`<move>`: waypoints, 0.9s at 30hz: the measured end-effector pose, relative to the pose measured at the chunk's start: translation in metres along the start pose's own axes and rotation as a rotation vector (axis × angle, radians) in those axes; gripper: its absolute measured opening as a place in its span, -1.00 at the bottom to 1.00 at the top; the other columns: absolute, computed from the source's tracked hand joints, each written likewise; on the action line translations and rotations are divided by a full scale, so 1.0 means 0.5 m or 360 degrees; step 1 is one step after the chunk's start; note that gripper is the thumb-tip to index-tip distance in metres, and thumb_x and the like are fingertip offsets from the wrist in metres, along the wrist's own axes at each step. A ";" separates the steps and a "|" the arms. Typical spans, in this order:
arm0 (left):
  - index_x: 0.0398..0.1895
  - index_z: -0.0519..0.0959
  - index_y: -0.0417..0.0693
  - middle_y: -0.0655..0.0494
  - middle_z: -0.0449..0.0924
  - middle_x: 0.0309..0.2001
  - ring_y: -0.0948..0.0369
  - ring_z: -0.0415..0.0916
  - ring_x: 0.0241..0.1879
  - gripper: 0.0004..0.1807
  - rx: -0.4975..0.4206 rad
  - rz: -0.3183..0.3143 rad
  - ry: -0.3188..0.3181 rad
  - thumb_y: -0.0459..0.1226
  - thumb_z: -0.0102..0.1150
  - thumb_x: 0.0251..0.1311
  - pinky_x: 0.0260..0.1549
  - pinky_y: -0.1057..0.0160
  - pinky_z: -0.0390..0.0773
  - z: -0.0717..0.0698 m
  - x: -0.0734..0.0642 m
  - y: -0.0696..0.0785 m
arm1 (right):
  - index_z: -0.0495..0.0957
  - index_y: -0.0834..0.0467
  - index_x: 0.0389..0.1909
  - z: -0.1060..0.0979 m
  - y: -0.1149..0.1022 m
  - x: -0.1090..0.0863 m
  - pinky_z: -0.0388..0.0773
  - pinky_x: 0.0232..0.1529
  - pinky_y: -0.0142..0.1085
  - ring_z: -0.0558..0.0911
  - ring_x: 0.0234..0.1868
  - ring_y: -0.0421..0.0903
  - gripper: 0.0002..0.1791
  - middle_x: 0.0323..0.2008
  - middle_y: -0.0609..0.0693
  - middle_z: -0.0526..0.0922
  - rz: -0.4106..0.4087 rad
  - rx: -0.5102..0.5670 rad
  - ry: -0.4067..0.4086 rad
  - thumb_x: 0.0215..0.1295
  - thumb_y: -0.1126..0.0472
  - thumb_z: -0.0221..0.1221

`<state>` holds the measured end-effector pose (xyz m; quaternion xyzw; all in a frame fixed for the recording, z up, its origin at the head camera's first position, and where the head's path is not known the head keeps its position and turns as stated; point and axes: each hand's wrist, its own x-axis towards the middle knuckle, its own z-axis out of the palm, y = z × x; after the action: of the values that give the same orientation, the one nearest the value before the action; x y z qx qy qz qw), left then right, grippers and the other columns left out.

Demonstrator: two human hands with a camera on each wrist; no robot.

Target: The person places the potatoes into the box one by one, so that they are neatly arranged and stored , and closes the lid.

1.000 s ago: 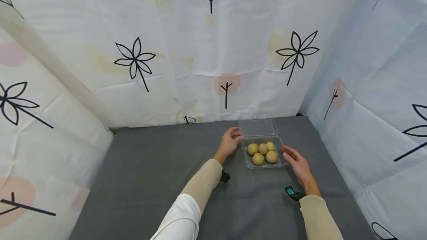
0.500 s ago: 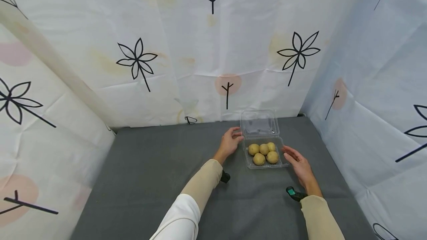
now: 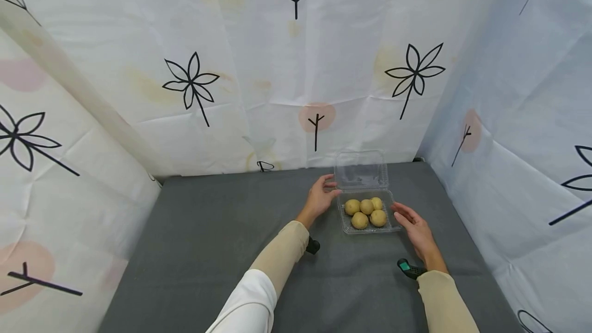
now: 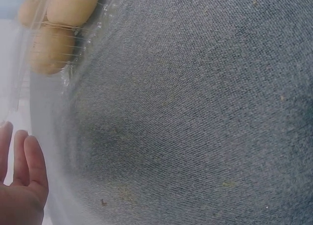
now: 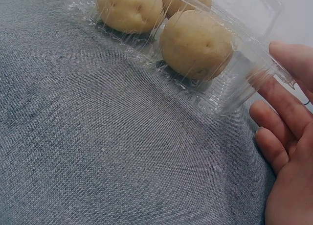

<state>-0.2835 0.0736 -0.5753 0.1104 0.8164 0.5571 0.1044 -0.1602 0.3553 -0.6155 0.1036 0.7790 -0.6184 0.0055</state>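
Observation:
Several round yellow potatoes [image 3: 359,220] lie in the base of a clear plastic clamshell box [image 3: 348,229]. Its lid [image 3: 362,173] is swung back, tilted up behind the base near the far table edge. My left hand [image 3: 319,197] is at the box's left rear corner by the hinge, fingers loosely extended; contact is hard to tell. My right hand [image 3: 416,230] is at the right side. In the right wrist view, its thumb [image 5: 293,61] is above the rim and the other fingers are beside the wall, fairly straight. Some potatoes [image 4: 51,49] show through plastic in the left wrist view.
A dark grey cloth [image 3: 231,230] covers the table. White patterned fabric [image 3: 259,66] hangs behind it and on both sides. The box stands close to the back fabric, right of the table's middle.
The lid has tilted up a little and shows more clearly. Both hands have stayed almost where they were. The head view has shifted slightly.

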 end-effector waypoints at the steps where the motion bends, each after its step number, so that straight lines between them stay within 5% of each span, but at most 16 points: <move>1: 0.51 0.32 0.15 0.06 0.61 0.25 0.07 0.63 0.11 -0.32 0.0004 0.0005 -0.0005 -0.11 0.29 0.36 -0.07 0.12 0.68 0.000 -0.001 0.001 | 0.22 0.04 0.57 -0.001 0.000 0.000 0.15 0.56 0.10 0.31 0.12 -0.67 -0.33 0.40 -0.17 0.43 0.0003 0.0003 0.0001 0.57 -0.11 0.06; 11: 0.55 0.25 0.35 0.12 0.59 0.27 0.14 0.59 0.02 -0.24 0.0045 -0.0012 -0.0006 -0.07 0.33 0.33 -0.16 0.19 0.65 0.005 -0.004 0.006 | 0.22 0.05 0.57 -0.003 0.000 0.000 0.15 0.56 0.10 0.32 0.11 -0.68 -0.30 0.40 -0.19 0.45 -0.0002 0.0002 -0.0008 0.55 -0.15 0.07; 21: 0.59 0.22 0.31 0.11 0.58 0.25 0.21 0.57 -0.04 -0.18 0.0060 0.0031 -0.0018 -0.07 0.35 0.31 -0.24 0.25 0.61 0.004 -0.003 0.009 | 0.21 0.05 0.57 -0.002 0.000 -0.001 0.16 0.56 0.10 0.31 0.10 -0.69 -0.31 0.38 -0.24 0.45 -0.0009 -0.0013 -0.0006 0.55 -0.14 0.06; 27: 0.58 0.23 0.36 0.09 0.59 0.25 0.22 0.57 -0.07 -0.21 0.0057 0.0064 -0.0020 -0.07 0.35 0.32 -0.25 0.25 0.59 0.004 -0.006 0.011 | 0.22 0.02 0.57 -0.002 0.000 -0.002 0.27 0.51 -0.10 0.32 0.12 -0.70 -0.31 0.38 -0.27 0.45 -0.0002 -0.0054 -0.0006 0.55 -0.17 0.04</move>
<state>-0.2796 0.0763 -0.5706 0.1320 0.8233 0.5436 0.0963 -0.1592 0.3564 -0.6153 0.1019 0.7894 -0.6053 0.0083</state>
